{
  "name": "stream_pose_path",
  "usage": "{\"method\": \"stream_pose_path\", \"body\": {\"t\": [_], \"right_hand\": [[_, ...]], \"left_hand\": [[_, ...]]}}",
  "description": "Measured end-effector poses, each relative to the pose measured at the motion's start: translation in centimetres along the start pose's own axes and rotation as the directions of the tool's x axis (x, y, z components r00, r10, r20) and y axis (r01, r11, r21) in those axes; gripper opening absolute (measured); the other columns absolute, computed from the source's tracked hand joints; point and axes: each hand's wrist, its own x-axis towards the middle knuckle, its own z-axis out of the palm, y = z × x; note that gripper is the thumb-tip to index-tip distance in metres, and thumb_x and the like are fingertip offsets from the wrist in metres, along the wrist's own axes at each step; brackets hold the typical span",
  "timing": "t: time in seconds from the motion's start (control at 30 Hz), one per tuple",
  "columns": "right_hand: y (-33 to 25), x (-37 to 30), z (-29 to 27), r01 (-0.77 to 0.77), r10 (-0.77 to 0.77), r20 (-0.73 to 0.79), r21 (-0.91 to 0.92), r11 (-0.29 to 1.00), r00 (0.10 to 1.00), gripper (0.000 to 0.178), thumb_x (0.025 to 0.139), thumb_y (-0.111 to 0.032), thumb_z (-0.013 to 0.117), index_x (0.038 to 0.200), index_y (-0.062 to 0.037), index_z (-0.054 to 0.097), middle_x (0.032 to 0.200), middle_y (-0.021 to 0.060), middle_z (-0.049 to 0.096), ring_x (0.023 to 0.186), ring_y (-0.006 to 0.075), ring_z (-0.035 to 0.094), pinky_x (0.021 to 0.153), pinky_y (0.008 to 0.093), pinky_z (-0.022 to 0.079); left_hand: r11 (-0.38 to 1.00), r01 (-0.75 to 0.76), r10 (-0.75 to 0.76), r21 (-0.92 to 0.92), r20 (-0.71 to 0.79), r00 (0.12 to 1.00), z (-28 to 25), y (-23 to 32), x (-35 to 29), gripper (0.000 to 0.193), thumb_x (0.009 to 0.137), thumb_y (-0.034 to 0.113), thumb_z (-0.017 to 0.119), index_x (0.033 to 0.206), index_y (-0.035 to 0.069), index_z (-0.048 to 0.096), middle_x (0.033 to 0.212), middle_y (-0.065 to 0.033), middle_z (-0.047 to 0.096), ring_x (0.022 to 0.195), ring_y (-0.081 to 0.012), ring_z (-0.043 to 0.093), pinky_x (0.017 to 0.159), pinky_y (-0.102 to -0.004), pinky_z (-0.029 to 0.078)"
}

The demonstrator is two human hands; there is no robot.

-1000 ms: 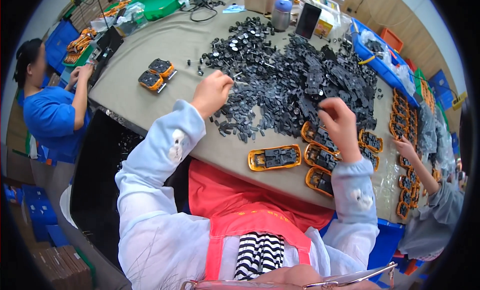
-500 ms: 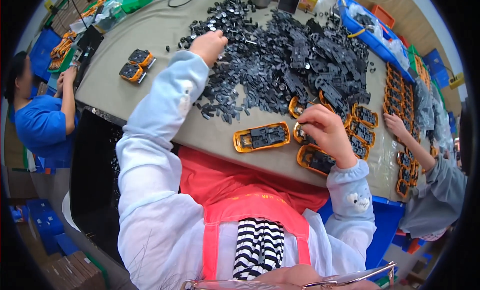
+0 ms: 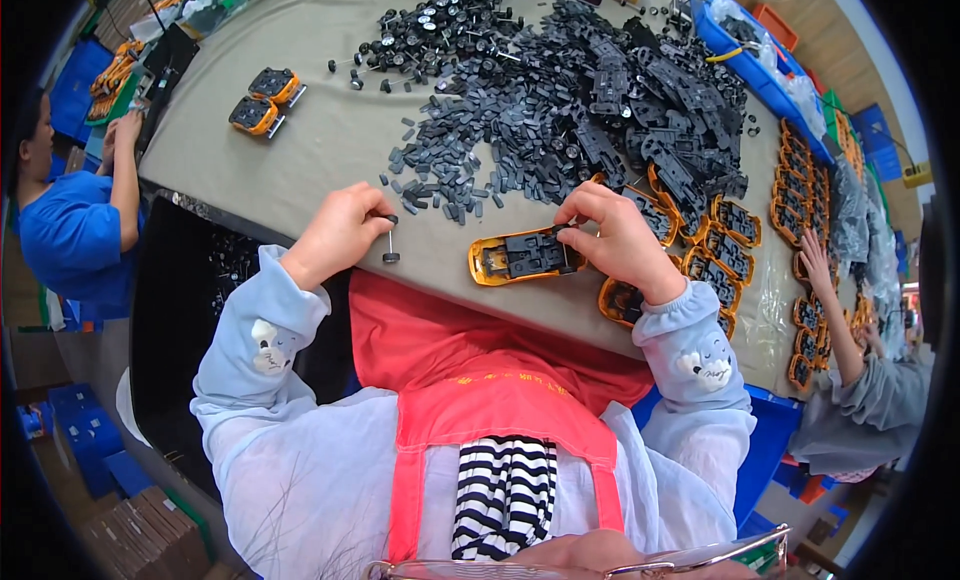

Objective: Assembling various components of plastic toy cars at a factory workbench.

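Note:
My left hand (image 3: 342, 230) is closed in a pinch on a toy-car wheel axle (image 3: 391, 242), a thin metal rod with a black wheel at each end, hanging over the table's near edge. My right hand (image 3: 622, 242) is closed at the right end of an orange toy car body (image 3: 488, 263), which lies underside up with a black chassis in it. Its fingertips pinch a small dark piece that I cannot make out. Beyond my hands lie a heap of small black flat pieces (image 3: 435, 150), a pile of wheel axles (image 3: 430, 30) and a pile of black chassis (image 3: 690, 130).
More orange car bodies (image 3: 735, 223) sit beside and partly under my right hand. Two joined-looking orange cars (image 3: 266, 100) stand at the left. A blue bin (image 3: 715, 25) is at the far right. Co-workers sit left, in a blue shirt (image 3: 75, 230), and right, in a grey sleeve (image 3: 870, 390).
My left hand has come back from the wheel pile toward the near edge, now with an axle. My right hand has moved left from the car bodies to the single car.

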Motion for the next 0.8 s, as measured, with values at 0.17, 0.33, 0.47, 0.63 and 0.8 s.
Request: {"method": "stream_pose_path", "body": {"t": [0.17,0.33,0.47,0.63,0.8], "right_hand": [[0.4,0.2,0.4,0.059,-0.051,0.054,-0.152,0.987,0.997,0.029,0.077,-0.002,0.075,0.103,-0.0021,0.065,0.106,0.0107,0.063,0.095,0.0282,0.064,0.082,0.0346,0.053],[-0.4,-1.8,-1.0,0.236,-0.229,0.066,-0.12,0.964,0.971,0.053,0.074,-0.005,0.078,0.123,-0.0051,0.06,0.124,0.0135,0.06,0.113,0.0326,0.059,0.095,0.0386,0.049],[-1.0,-2.7,-0.3,0.243,-0.214,0.146,-0.228,0.943,0.966,0.07,0.071,-0.008,0.079,0.135,-0.0066,0.051,0.135,0.0145,0.055,0.124,0.0345,0.053,0.105,0.0405,0.043],[-0.4,-3.1,0.6,0.149,-0.115,0.126,-0.308,0.94,0.985,0.069,0.072,-0.009,0.079,0.135,-0.0068,0.052,0.134,0.0137,0.056,0.124,0.0343,0.052,0.107,0.0436,0.041],[-1.0,-3.7,0.8,0.13,-0.1,0.107,-0.328,0.936,0.989,0.07,0.071,-0.011,0.079,0.135,-0.0075,0.052,0.133,0.014,0.056,0.121,0.0335,0.054,0.104,0.0439,0.04]], "left_hand": [[0.995,0.08,-0.082,-0.058,-0.036,0.996,0.1,-0.7,-0.5,0.02,0.082,0.007,0.069,0.101,-0.001,0.066,0.094,-0.013,0.061,0.085,-0.0283,0.062,0.078,-0.0355,0.05],[0.986,-0.168,0.168,0.016,-0.091,0.981,0.4,0.3,-2.1,0.046,0.079,0.007,0.074,0.122,0.001,0.058,0.115,-0.0155,0.057,0.102,-0.0324,0.06,0.09,-0.0376,0.049],[0.952,-0.266,0.278,0.154,-0.061,0.959,1.5,0.9,-3.1,0.062,0.076,0.006,0.077,0.133,0.004,0.052,0.127,-0.0172,0.052,0.114,-0.0352,0.055,0.098,-0.039,0.047],[0.953,-0.302,0.297,-0.005,-0.165,0.94,2.9,2.8,-3.3,0.065,0.075,0.007,0.079,0.134,0.005,0.051,0.128,-0.0173,0.052,0.117,-0.0367,0.054,0.1,-0.0407,0.046],[0.862,-0.45,0.404,-0.234,-0.219,0.888,6.1,6.8,-1.7,0.071,0.071,0.007,0.082,0.135,0.006,0.05,0.126,-0.0172,0.053,0.115,-0.0367,0.054,0.1,-0.0409,0.046]]}}
